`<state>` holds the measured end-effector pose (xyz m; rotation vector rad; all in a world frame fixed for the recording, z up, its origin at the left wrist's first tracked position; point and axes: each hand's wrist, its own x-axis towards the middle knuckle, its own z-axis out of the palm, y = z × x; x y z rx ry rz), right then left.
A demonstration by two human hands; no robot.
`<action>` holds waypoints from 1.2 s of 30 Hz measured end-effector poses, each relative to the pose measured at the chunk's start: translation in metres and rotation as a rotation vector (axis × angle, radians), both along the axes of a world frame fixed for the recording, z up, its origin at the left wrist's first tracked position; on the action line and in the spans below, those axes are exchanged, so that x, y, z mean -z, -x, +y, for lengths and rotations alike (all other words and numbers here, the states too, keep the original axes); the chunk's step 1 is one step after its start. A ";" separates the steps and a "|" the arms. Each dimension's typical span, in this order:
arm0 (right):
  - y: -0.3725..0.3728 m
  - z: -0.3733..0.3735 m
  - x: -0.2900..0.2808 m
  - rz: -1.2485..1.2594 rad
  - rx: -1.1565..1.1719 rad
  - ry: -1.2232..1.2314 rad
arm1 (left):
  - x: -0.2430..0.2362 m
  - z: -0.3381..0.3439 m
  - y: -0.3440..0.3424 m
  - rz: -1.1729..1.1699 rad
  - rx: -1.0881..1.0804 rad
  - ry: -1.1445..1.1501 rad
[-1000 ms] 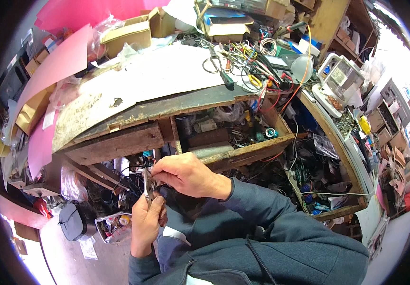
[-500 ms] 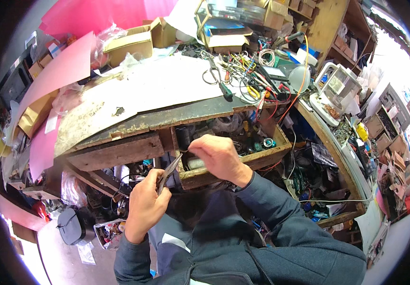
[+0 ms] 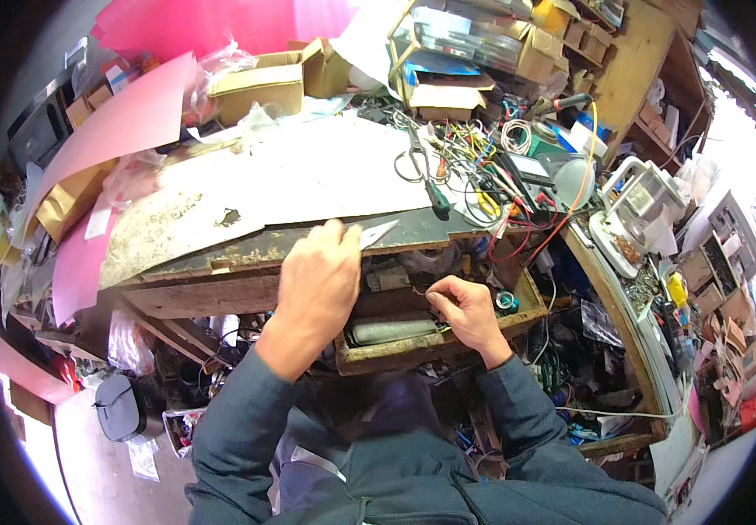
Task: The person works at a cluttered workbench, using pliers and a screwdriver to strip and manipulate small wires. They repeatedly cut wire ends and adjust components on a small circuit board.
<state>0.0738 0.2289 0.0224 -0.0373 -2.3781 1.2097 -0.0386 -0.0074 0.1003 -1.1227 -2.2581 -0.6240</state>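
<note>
My left hand (image 3: 318,271) is closed round metal tweezers (image 3: 380,234), whose bright pointed end sticks out to the right, at the front edge of the workbench (image 3: 308,229). My right hand (image 3: 465,313) hovers over the pulled-out wooden drawer (image 3: 422,348), thumb and forefinger pinched on a short thin wire (image 3: 419,292). Beneath the hands, the drawer holds a pale cylindrical roll (image 3: 395,331), a round teal-rimmed part (image 3: 506,301) and other small items. My left hand hides the rest of the tweezers.
White sheeting (image 3: 308,171) covers much of the bench. Scissors (image 3: 416,157), a green-handled tool (image 3: 437,199), tangled wires (image 3: 474,144) and a meter (image 3: 528,169) crowd its right part. Cardboard boxes (image 3: 260,92) stand behind. To the right is a white-framed device (image 3: 640,206).
My left hand has moved up and right to the bench edge with the tweezers. My right hand has shifted right and slightly down, keeping its pinch, apart from the tweezers. The view has shifted slightly.
</note>
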 end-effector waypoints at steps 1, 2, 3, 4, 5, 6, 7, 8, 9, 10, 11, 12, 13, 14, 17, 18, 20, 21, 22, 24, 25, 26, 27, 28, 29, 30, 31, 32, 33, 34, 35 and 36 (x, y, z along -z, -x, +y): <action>0.002 0.000 0.002 0.002 -0.003 -0.023 | 0.000 0.011 0.011 0.067 -0.017 0.003; 0.000 -0.001 -0.001 -0.048 0.000 -0.019 | -0.002 0.019 0.020 0.098 -0.033 0.042; -0.001 0.002 0.001 -0.045 0.007 -0.021 | -0.002 0.030 0.028 0.117 -0.030 0.069; -0.001 0.002 -0.001 -0.049 0.009 0.024 | -0.003 0.040 0.036 0.133 -0.034 0.096; -0.002 0.001 -0.003 -0.053 0.011 0.070 | -0.003 0.049 0.045 0.149 -0.038 0.124; -0.003 0.001 -0.003 -0.069 0.018 0.083 | 0.000 0.059 0.056 0.131 -0.032 0.112; -0.003 0.002 -0.003 -0.081 0.026 0.096 | 0.001 0.067 0.064 0.140 -0.024 0.112; -0.002 0.003 -0.004 -0.093 0.033 0.109 | 0.002 0.073 0.072 0.149 -0.017 0.113; -0.002 0.003 -0.006 -0.077 0.030 0.093 | 0.005 0.078 0.079 0.156 -0.006 0.113; -0.002 0.001 -0.008 -0.061 0.025 0.077 | 0.008 0.082 0.086 0.153 0.006 0.123; -0.002 0.000 -0.009 -0.045 0.019 0.061 | 0.012 0.085 0.091 0.145 0.008 0.127; -0.002 0.000 -0.009 -0.045 0.023 0.062 | 0.012 0.087 0.093 0.140 0.012 0.132; -0.002 -0.001 -0.010 -0.035 0.024 0.040 | 0.013 0.088 0.095 0.135 0.015 0.137; -0.002 -0.001 -0.010 -0.025 0.024 0.019 | 0.015 0.088 0.093 0.164 0.051 0.064; -0.002 0.004 -0.005 -0.002 0.015 0.006 | 0.009 0.088 0.052 0.096 0.257 -0.084; -0.003 0.005 -0.004 0.006 0.017 0.027 | 0.015 0.087 0.035 -0.030 0.433 -0.012; -0.002 0.008 -0.001 0.064 -0.024 -0.034 | 0.030 0.078 0.005 -0.004 0.552 0.074; -0.002 0.007 -0.003 0.052 -0.024 -0.029 | 0.040 0.077 -0.002 0.056 0.509 0.083; -0.004 0.005 -0.007 0.041 -0.025 -0.023 | 0.043 0.074 -0.007 0.044 0.486 0.081; -0.005 0.005 -0.007 0.042 -0.044 -0.018 | 0.050 0.068 -0.012 0.010 0.462 0.075; -0.004 0.004 -0.008 0.044 -0.057 -0.028 | 0.058 0.066 -0.011 -0.014 0.462 0.071; -0.004 0.003 -0.010 0.046 -0.069 -0.038 | 0.064 0.064 -0.011 -0.037 0.462 0.066; -0.004 0.004 -0.012 0.049 -0.079 -0.051 | 0.066 0.063 -0.012 -0.082 0.461 0.058; -0.004 0.004 -0.012 0.037 -0.092 -0.050 | 0.069 0.062 -0.012 -0.127 0.460 0.050; -0.004 0.004 -0.013 0.026 -0.104 -0.049 | 0.071 0.061 -0.013 -0.172 0.459 0.042; -0.004 0.005 -0.013 0.015 -0.115 -0.047 | 0.070 0.059 -0.015 -0.200 0.434 0.024; -0.005 0.005 -0.013 -0.010 -0.126 -0.049 | 0.069 0.057 -0.018 -0.227 0.409 0.006; -0.006 0.006 -0.014 -0.034 -0.137 -0.051 | 0.068 0.056 -0.021 -0.255 0.384 -0.011; -0.005 0.006 -0.015 -0.058 -0.153 -0.053 | 0.071 0.055 -0.024 -0.241 0.365 -0.050; -0.005 0.006 -0.016 -0.069 -0.169 -0.059 | 0.074 0.055 -0.027 -0.227 0.346 -0.089; -0.004 0.006 -0.018 -0.080 -0.185 -0.064 | 0.075 0.055 -0.029 -0.213 0.327 -0.128; -0.004 0.006 -0.019 -0.092 -0.199 -0.072 | 0.075 0.055 -0.031 -0.163 0.316 -0.135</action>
